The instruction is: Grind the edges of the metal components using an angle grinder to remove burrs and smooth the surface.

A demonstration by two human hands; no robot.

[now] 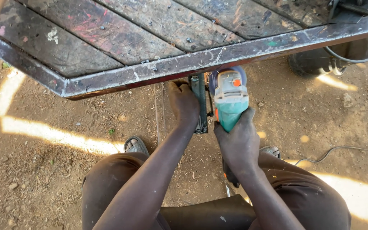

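Note:
My right hand [238, 138] grips the body of a teal and grey angle grinder [230, 100], whose head sits right under the steel edge of a workbench frame [158, 70]. My left hand [184, 102] is closed around a dark metal bar [199, 104] that runs down from the frame edge, just left of the grinder. The grinder's disc is mostly hidden behind its guard and the frame.
The bench top is worn wooden planks [120, 30] with paint stains, set in the steel frame. A dark bucket [341, 57] stands on the dirt at upper right. A cable [341, 149] lies on the ground to the right. My sandalled feet [135, 145] rest below.

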